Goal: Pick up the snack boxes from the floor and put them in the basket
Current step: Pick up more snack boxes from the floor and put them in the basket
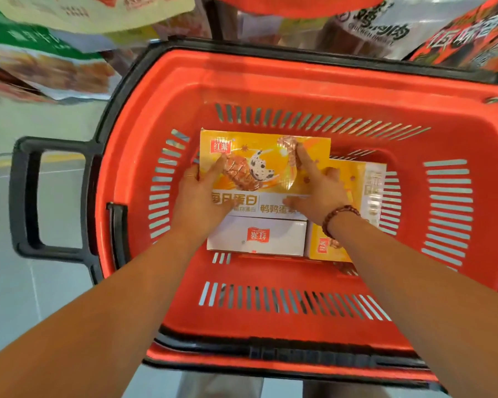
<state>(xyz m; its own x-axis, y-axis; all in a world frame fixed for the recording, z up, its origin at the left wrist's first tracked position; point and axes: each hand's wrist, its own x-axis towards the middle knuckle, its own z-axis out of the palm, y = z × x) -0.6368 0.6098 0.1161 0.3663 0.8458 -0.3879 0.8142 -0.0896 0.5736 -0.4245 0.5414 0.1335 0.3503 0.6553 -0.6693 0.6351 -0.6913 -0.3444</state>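
A red plastic basket (270,81) with a black rim fills the view. Inside it lies a yellow snack box (259,156) with a white front side, its printed face up. My left hand (197,191) grips its left edge, fingers spread over the top. My right hand (319,185) presses on its right part, index finger stretched forward. A second yellow snack box (368,185) lies beside it to the right, partly under my right wrist.
A black handle (26,196) sticks out from the basket's left side. Snack bags (55,64) hang or lie beyond the basket at the top left and top right (457,33). Grey floor tiles (12,282) show at the left.
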